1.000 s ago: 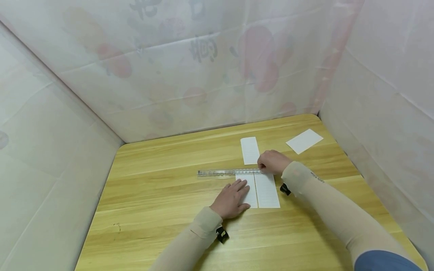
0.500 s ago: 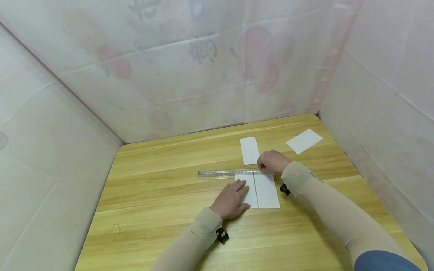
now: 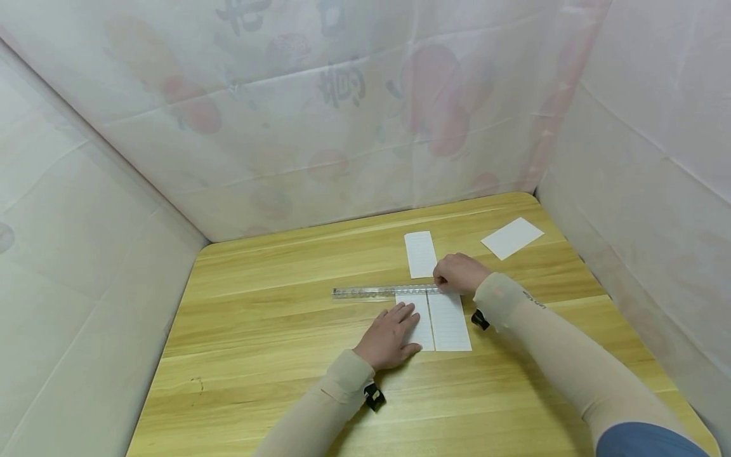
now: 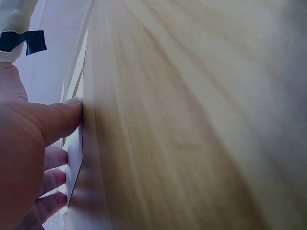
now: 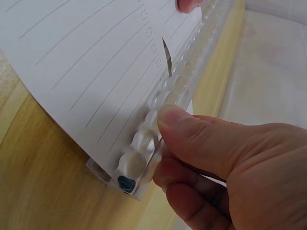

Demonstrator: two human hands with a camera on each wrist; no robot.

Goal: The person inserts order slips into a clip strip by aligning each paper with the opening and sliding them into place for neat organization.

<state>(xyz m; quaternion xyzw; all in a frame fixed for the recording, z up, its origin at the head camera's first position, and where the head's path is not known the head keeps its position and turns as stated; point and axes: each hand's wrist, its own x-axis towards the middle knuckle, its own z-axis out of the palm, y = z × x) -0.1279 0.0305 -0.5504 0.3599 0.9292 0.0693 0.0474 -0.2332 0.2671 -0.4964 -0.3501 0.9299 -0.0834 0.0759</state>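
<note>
A long clear plastic bar [image 3: 365, 292] with a scalloped ridge lies across the top of two white lined paper pieces. My right hand [image 3: 461, 273] pinches the bar's right end, the thumb [image 5: 172, 120] on the ridge and the other fingers curled behind it. My left hand [image 3: 387, 337] rests flat with spread fingers on the left paper piece [image 3: 424, 330]. Next to it lies the right paper piece [image 3: 451, 324], separated by a narrow gap. Seen from the right wrist, lines and small boxes are printed on the paper [image 5: 86, 62], and the gap tapers beside the bar.
Beyond the bar, another white lined paper slip [image 3: 421, 254] lies on the wood-grain table [image 3: 257, 343]. A white card [image 3: 513, 238] sits askew at the far right. Pale printed fabric walls [image 3: 274, 146] stand along the table's back and sides.
</note>
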